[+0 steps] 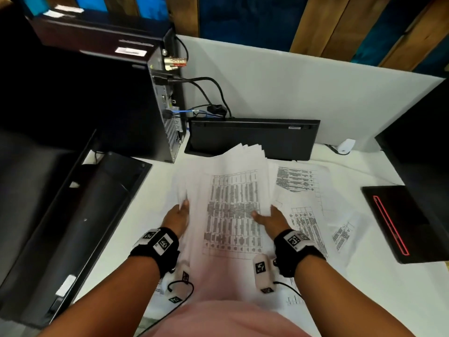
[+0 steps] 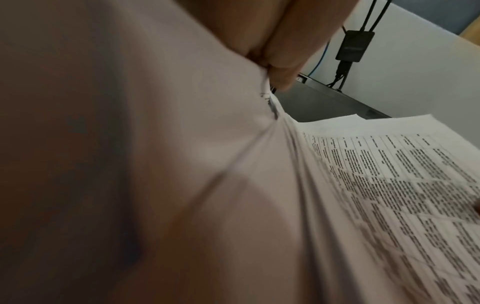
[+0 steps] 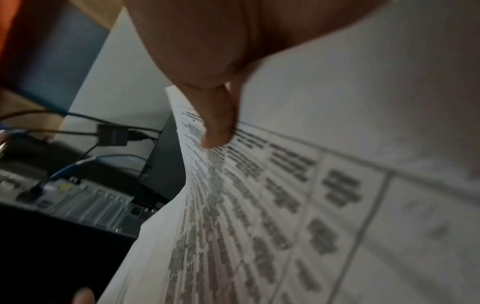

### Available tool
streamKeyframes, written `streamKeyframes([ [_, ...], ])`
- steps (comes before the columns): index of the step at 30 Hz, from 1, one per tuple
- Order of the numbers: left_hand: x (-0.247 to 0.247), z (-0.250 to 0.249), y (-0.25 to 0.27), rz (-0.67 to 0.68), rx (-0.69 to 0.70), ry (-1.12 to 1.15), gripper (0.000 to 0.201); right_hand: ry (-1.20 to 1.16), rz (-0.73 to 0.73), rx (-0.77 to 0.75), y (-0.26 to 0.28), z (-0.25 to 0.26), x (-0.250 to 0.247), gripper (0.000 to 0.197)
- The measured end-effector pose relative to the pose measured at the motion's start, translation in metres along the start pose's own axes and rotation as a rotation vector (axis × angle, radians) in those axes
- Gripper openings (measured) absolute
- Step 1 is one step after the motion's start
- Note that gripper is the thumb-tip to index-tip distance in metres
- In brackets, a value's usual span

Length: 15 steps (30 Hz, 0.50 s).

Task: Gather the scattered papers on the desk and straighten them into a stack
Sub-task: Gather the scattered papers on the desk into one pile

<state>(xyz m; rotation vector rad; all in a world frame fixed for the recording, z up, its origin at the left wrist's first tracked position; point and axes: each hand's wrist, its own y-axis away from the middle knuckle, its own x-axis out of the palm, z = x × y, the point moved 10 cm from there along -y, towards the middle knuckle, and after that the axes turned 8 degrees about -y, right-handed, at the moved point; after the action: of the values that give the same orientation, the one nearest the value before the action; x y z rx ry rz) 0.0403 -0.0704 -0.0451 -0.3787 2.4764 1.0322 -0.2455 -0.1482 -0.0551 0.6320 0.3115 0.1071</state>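
Note:
A loose bundle of printed papers [image 1: 228, 205] is held up over the white desk [image 1: 136, 227], its far edges fanned out unevenly. My left hand [image 1: 178, 215] grips the bundle's left edge, thumb on top. My right hand [image 1: 268, 216] grips the right edge, thumb lying on the printed table. In the left wrist view the fingers [image 2: 283, 67] pinch the papers [image 2: 376, 185] at their edge. The right wrist view shows my thumb [image 3: 221, 123] pressed on the top sheet [image 3: 298, 205]. More printed sheets [image 1: 308, 210] lie flat on the desk to the right, under and beyond the bundle.
A black computer tower [image 1: 160, 113] with cables stands at the back left. A dark keyboard [image 1: 252, 138] leans behind the papers. A black monitor [image 1: 80, 224] lies flat on the left. A black laptop with a red stripe [image 1: 401, 220] sits at the right.

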Motion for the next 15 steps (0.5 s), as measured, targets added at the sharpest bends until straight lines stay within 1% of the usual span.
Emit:
streamKeyframes([
  [2, 0.003, 0.004, -0.002, 0.066, 0.015, 0.063, 0.075, -0.052, 0.044, -0.011, 0.002, 0.002, 0.005, 0.078],
  [4, 0.009, 0.005, 0.003, 0.185, 0.039, 0.143, 0.091, -0.108, 0.089, 0.001, 0.006, 0.002, 0.010, 0.073],
  [5, 0.014, 0.006, 0.004, 0.244, 0.051, 0.171, 0.089, -0.132, 0.102, -0.001, 0.009, 0.003, 0.013, 0.069],
  [6, 0.019, 0.004, 0.006, 0.292, 0.057, 0.175, 0.082, -0.153, 0.104, 0.001, 0.010, 0.003, 0.015, 0.069],
  [7, 0.024, 0.003, 0.009, 0.329, 0.067, 0.169, 0.076, -0.159, 0.105, -0.006, 0.012, 0.005, 0.017, 0.073],
  [8, 0.028, 0.002, 0.010, 0.361, 0.076, 0.161, 0.076, -0.150, 0.109, -0.013, 0.013, 0.005, 0.019, 0.076],
  [9, 0.029, 0.002, 0.010, 0.379, 0.084, 0.145, 0.081, -0.115, 0.108, -0.028, 0.014, 0.004, 0.021, 0.074],
  [10, 0.030, 0.001, 0.012, 0.392, 0.085, 0.131, 0.088, -0.088, 0.108, -0.032, 0.015, 0.003, 0.024, 0.068],
  [12, 0.028, 0.004, 0.012, 0.408, 0.067, 0.123, 0.092, -0.038, 0.095, -0.060, 0.017, 0.002, 0.029, 0.061],
  [14, 0.023, 0.008, 0.013, 0.349, 0.007, 0.102, 0.084, -0.044, 0.073, -0.089, 0.017, 0.003, 0.036, 0.073],
  [15, 0.019, 0.007, 0.013, 0.317, 0.016, 0.110, 0.076, -0.057, 0.073, -0.087, 0.016, 0.002, 0.040, 0.077],
])
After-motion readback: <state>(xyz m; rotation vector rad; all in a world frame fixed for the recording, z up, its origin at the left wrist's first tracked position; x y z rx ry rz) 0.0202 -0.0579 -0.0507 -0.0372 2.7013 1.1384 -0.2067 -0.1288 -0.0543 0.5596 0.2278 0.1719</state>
